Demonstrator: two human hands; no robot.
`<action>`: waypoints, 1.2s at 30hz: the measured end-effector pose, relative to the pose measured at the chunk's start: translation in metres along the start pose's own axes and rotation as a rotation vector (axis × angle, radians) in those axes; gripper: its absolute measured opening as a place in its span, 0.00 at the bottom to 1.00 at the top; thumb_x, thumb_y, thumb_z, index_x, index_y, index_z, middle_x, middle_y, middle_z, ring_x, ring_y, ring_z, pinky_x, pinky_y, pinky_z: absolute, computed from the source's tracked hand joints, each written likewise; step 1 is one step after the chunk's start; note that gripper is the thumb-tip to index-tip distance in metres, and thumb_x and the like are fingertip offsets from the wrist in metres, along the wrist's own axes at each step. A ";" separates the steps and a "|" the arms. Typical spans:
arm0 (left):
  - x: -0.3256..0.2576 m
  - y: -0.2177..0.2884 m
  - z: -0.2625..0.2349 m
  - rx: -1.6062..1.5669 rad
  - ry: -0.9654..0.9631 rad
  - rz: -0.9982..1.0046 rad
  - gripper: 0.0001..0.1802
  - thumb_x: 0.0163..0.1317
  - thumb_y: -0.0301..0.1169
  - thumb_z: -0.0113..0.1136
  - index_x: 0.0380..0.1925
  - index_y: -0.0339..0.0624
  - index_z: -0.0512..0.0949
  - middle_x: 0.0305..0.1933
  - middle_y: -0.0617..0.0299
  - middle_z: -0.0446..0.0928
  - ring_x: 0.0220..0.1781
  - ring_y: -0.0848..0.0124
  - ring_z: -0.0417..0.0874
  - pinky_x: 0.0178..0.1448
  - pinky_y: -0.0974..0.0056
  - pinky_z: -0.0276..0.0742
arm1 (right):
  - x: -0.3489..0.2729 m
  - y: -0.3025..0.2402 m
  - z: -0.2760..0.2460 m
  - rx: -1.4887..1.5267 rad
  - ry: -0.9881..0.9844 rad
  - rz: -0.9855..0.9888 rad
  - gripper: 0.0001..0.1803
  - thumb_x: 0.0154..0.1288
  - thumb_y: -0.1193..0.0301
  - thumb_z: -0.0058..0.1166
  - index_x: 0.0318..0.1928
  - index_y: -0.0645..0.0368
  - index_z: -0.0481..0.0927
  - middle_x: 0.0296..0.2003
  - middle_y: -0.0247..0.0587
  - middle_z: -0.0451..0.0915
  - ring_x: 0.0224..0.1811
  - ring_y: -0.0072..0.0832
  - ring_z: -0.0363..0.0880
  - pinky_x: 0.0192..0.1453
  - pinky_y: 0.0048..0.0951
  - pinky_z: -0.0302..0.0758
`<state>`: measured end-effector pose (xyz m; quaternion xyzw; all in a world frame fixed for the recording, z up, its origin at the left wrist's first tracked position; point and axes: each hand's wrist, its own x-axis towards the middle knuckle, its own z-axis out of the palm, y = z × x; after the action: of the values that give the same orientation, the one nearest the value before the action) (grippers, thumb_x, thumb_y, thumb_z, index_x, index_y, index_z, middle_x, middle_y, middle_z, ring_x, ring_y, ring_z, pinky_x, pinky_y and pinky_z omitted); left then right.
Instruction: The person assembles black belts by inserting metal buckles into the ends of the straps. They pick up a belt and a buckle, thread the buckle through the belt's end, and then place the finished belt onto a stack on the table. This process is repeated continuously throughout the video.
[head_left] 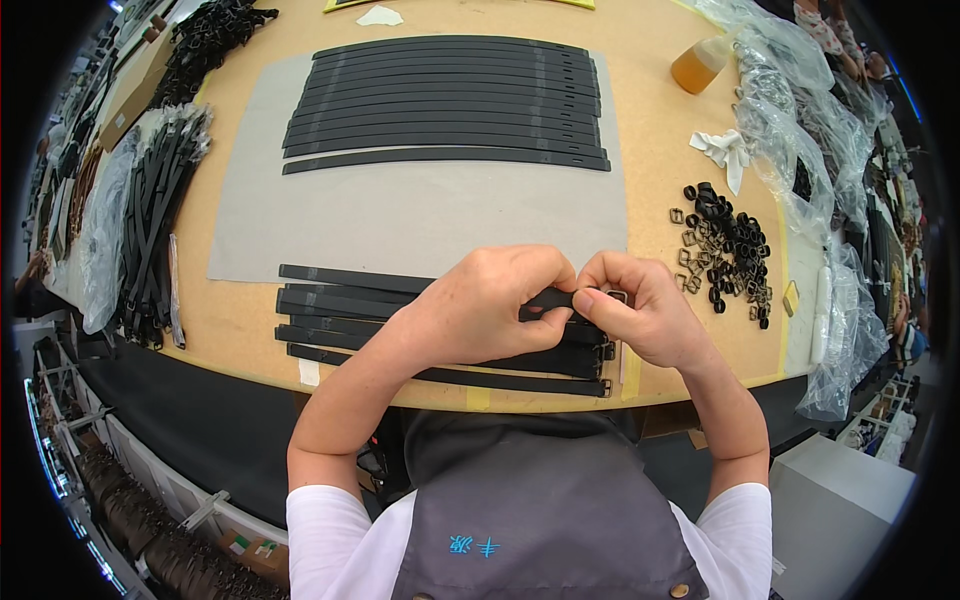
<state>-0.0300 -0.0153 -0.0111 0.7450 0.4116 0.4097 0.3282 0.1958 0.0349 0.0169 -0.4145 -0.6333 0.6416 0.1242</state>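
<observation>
**At bench edge: strap end pinched, both hands**

Near front edge of table, my left hand and right hand are both closed on one black strap, fingertips tight, just above the near strap pile. Small metal buckle shows w/ right fingers.

Risk, my guess: buckle slips from pinch, drops into pile; strap end could twist if grip shifts.

Hard to see: strap tip and buckle mostly hidden by fingers; can't tell if threaded. Loose buckle heap lies well apart, right.
</observation>
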 end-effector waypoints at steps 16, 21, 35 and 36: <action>0.001 0.001 -0.010 -0.018 0.032 0.027 0.12 0.54 0.23 0.77 0.38 0.40 0.84 0.31 0.68 0.82 0.25 0.80 0.74 0.26 0.72 0.67 | -0.003 -0.008 0.006 -0.080 0.006 -0.119 0.15 0.77 0.68 0.54 0.31 0.63 0.76 0.21 0.26 0.69 0.27 0.14 0.62 0.31 0.25 0.63; -0.010 0.009 -0.041 0.092 0.054 0.042 0.13 0.54 0.25 0.81 0.36 0.39 0.84 0.31 0.66 0.82 0.28 0.76 0.77 0.29 0.70 0.69 | -0.018 -0.001 0.012 -0.102 0.136 -0.314 0.14 0.72 0.74 0.55 0.27 0.61 0.71 0.19 0.25 0.69 0.25 0.13 0.62 0.28 0.25 0.62; -0.118 -0.006 -0.029 0.331 0.095 -0.052 0.11 0.58 0.19 0.72 0.41 0.37 0.85 0.41 0.57 0.79 0.44 0.60 0.81 0.47 0.60 0.79 | -0.059 0.016 0.037 -0.732 0.440 -0.589 0.16 0.59 0.66 0.76 0.42 0.60 0.84 0.40 0.42 0.84 0.45 0.42 0.81 0.48 0.40 0.79; -0.122 -0.009 -0.024 0.346 0.107 -0.053 0.10 0.59 0.20 0.72 0.41 0.38 0.85 0.43 0.57 0.78 0.48 0.59 0.80 0.51 0.58 0.78 | -0.058 0.010 0.044 -0.748 0.462 -0.619 0.19 0.58 0.66 0.77 0.45 0.61 0.83 0.42 0.43 0.84 0.46 0.43 0.81 0.50 0.40 0.79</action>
<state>-0.0938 -0.1152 -0.0491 0.7566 0.5120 0.3630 0.1836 0.2059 -0.0378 0.0232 -0.3546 -0.8674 0.1976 0.2878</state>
